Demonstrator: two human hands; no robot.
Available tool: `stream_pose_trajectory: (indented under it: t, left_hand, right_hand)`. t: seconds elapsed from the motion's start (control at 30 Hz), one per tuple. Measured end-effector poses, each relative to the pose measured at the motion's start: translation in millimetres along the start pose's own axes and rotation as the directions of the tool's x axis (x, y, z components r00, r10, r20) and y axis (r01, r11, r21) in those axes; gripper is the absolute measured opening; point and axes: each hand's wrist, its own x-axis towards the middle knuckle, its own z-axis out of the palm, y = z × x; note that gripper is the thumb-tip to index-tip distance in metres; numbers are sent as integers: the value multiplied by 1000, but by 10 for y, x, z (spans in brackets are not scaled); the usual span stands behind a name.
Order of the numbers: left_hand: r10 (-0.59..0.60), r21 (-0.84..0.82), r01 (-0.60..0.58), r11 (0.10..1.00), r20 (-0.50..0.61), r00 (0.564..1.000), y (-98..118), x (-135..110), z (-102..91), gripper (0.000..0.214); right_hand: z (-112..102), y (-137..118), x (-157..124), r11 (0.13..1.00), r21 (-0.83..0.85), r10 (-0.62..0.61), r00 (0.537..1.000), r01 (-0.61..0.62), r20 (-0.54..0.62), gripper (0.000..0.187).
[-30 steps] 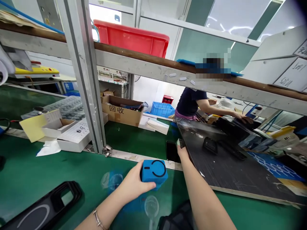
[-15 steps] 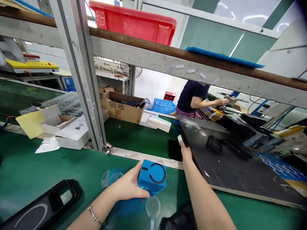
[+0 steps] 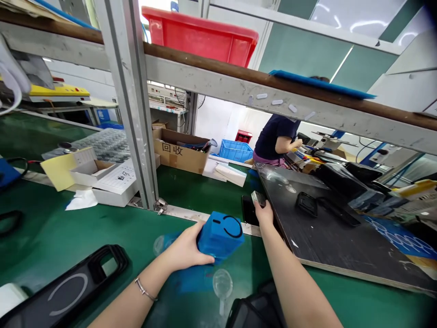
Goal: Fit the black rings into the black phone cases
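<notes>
My left hand (image 3: 186, 245) is wrapped round a blue block (image 3: 218, 248), which looks like a stack of sheets; its top bears a black ring and a short black bar. My right hand (image 3: 264, 214) grips a small grey, block-like thing (image 3: 258, 197) of unclear kind, beside the black board's edge. Under it, a black phone-like slab (image 3: 248, 210) lies partly hidden. Below the blue block are clear blue film (image 3: 194, 279) and a transparent round piece with a tab (image 3: 222, 283). Black phone cases lie in a stack (image 3: 99, 278) at the left and in a pile (image 3: 254, 310) by my right forearm.
The black board (image 3: 327, 237) fills the right side, with a black case (image 3: 306, 204) on it. A metal post (image 3: 131, 105) rises at left, beside white boxes (image 3: 116, 193). Behind stand a cardboard box (image 3: 180, 157) and a person (image 3: 276, 139). A red bin (image 3: 201, 38) sits overhead.
The blue block in my left hand has risen and tilted, showing more of its side. My right hand has turned, exposing more of the grey thing. The camera view has shifted slightly left.
</notes>
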Motion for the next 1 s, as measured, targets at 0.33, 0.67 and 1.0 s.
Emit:
stream_pose_trajectory:
  t: [0.33, 0.67, 1.0]
  left_hand:
    - [-1, -339, -105, 935, -298, 955, 39, -45, -496, 86]
    - [71, -232, -168, 958, -376, 924, 225, -131, -650, 76]
    - [3, -215, -51, 975, -219, 976, 85, -61, -353, 77]
  right_hand:
    - [-210, -302, -377, 951, 114, -297, 951, 287, 84, 37]
    - [-483, -524, -1378, 747, 396, -662, 541, 534, 518, 38]
    - [-661, -705, -1559, 737, 358, -574, 250, 574, 780, 95]
